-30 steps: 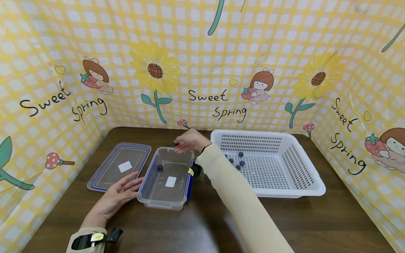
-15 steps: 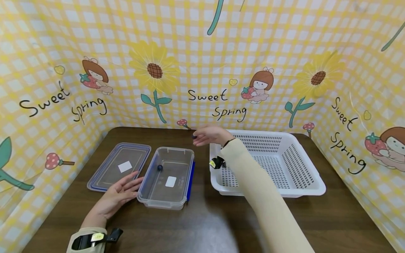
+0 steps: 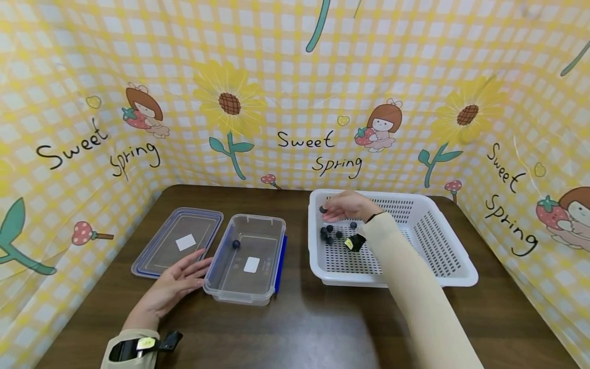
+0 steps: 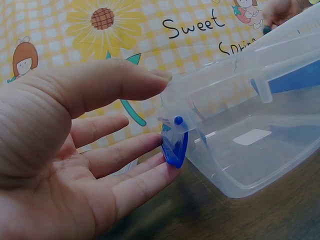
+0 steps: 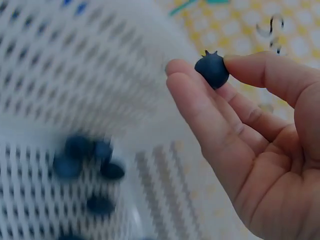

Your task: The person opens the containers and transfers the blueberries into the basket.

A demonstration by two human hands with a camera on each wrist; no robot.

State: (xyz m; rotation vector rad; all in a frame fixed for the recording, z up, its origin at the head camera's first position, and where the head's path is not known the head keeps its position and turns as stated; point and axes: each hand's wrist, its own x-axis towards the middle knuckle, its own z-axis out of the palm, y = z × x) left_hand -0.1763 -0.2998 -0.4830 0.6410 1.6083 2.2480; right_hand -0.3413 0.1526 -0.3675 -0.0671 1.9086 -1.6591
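Between thumb and fingers my right hand (image 3: 348, 205) pinches one blueberry (image 5: 213, 70), its little crown showing in the right wrist view. That hand hovers over the left side of a white perforated basket (image 3: 415, 281), where several blueberries (image 3: 329, 236) lie on the bottom. To the left stands a clear plastic box (image 3: 244, 297) without its lid, one blueberry (image 3: 236, 244) inside. My left hand (image 3: 172, 287) has its fingers extended at the box's left side; in the left wrist view the fingertips touch a blue side clip (image 4: 175, 145).
A clear lid (image 3: 177, 241) with a blue seal and a white label lies left of the box. The brown table (image 3: 295, 328) is enclosed by a yellow checked cloth (image 3: 295, 92) behind and at both sides.
My right hand has moved right from above the clear box to over the white basket, carrying the blueberry. My left hand stays by the box.
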